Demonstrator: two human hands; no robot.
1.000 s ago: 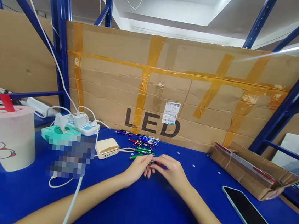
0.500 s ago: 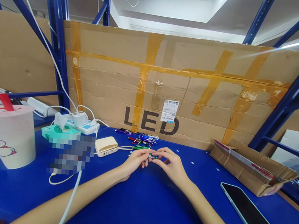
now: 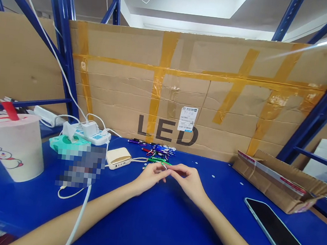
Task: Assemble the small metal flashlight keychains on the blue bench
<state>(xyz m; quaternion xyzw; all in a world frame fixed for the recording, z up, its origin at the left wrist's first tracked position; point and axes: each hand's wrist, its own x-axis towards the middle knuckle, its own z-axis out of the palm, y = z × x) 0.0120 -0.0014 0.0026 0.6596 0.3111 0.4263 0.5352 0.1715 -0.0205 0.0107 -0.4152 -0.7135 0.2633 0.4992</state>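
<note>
Behind a blue table, a taped cardboard sheet is held against blue racking. A phone is laid at right, and a power bank at left. Just before a heap of small pens, a thin pen is pinched between the left hand and the right hand, both narrowly closed on it.

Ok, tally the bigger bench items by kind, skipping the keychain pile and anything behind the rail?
Drink cup: 1
Tissue pack: 1
Power strip: 1
Power bank: 1
Cardboard box: 1
Phone: 1
Total: 6
Blurred patch not counted.
</note>
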